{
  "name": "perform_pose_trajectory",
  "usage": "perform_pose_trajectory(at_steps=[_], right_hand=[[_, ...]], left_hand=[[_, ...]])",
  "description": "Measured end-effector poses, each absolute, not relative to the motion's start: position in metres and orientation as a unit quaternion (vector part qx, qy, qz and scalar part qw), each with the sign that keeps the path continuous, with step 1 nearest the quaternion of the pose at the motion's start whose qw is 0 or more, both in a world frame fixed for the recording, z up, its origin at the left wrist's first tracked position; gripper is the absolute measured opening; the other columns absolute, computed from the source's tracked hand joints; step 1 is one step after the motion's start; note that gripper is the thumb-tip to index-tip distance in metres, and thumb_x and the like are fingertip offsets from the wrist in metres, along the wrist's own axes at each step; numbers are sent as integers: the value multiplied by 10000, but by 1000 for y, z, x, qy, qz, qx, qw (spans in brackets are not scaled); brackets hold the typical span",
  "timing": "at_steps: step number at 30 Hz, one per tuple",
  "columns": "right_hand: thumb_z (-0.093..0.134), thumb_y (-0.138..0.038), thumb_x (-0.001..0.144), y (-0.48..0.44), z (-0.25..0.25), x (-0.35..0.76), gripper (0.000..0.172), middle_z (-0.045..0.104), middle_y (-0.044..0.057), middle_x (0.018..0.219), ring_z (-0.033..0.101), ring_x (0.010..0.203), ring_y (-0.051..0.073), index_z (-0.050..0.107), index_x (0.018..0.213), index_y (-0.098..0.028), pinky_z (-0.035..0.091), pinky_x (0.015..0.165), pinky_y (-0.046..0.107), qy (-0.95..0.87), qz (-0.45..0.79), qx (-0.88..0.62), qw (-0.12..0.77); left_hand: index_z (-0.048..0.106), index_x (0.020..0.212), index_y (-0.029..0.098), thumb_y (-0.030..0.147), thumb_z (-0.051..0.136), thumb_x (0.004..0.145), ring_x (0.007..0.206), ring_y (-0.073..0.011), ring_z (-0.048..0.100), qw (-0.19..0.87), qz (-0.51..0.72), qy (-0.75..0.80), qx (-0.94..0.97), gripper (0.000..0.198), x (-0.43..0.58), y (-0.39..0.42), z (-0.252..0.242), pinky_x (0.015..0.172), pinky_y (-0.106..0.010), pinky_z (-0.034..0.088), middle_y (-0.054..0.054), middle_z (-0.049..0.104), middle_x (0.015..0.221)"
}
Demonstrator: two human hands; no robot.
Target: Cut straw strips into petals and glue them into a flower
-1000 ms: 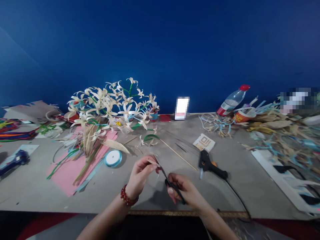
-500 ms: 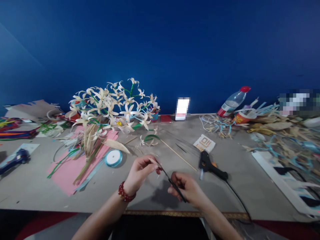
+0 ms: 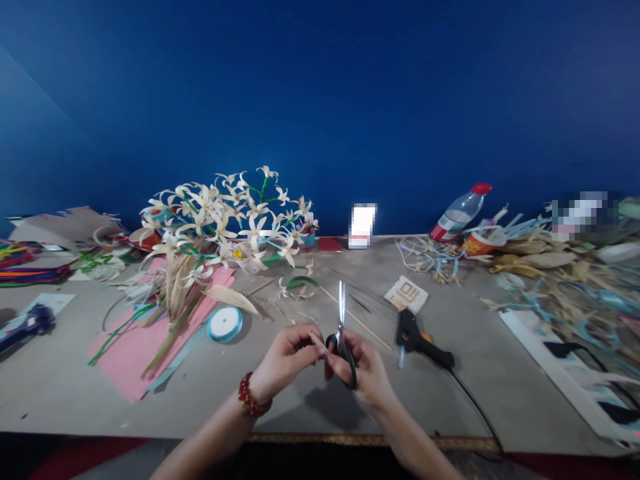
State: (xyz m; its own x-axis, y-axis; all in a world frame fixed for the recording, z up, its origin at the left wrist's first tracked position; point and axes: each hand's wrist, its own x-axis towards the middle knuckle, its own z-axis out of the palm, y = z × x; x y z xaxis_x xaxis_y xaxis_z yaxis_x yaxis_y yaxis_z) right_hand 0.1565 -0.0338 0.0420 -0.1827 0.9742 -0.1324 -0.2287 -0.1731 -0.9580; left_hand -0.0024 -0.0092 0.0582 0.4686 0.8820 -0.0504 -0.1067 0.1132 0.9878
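My left hand, with a red bead bracelet at its wrist, pinches a small pale strip that looks like corn husk. In my right hand are black-handled scissors, their bright blades pointing up and away from me. The fingertips of both hands nearly meet at the strip; whether the right fingers touch it I cannot tell. Beyond the hands lie a thin wooden stick and a small loose husk flower with a green stem. Right of my right hand rests a black glue gun.
White husk flowers stand at back left. Pink paper and a blue ribbon spool lie nearer. At right are a tilted bottle, husk scraps and a white power strip. The glue gun's cord runs over the front edge.
The scissors have turned in my right hand; their blades now point upward, away from the strip. Both hands have come closer together. The view has shifted slightly.
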Motion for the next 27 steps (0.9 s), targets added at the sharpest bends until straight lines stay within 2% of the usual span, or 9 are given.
perform_pose_trajectory(at_steps=[6,10,14,19,27], right_hand=[[748,-488,712,-36,26,148,368,561,-30,473,430,394,74,557,693,-174,300,393,186,-398,626,-422,520],[736,-491,728,-38,22,150,365,589,-16,499,361,383,61,574,738,-164,240,372,188,-408,649,-422,483],[739,-460,737,-41,22,157,338,639,5,560,388,415,66,585,768,-161,268,389,187,-419,642,-450,459],[744,-508,719,-47,21,155,392,623,-5,604,415,448,78,575,825,-171,275,408,197,-420,651,-440,454],[723,-560,718,-54,18,136,421,576,-6,698,531,611,133,514,792,-201,409,539,230,-443,650,-424,449]], left_hand=[[576,647,147,293,596,868,630,-137,565,615,459,358,533,266,3,-18,53,616,-260,453,-20,543,728],[558,659,160,321,591,878,548,-116,534,639,487,340,489,274,5,-19,49,527,-240,429,3,517,687],[592,702,156,248,643,855,610,-101,508,606,527,373,465,186,3,-17,49,627,-221,419,4,559,671],[606,743,159,197,650,844,658,-109,540,634,559,346,408,117,6,-17,47,683,-237,436,2,579,714],[590,699,162,237,725,768,706,-87,546,666,624,329,243,169,21,-11,51,704,-214,452,-2,610,874]])
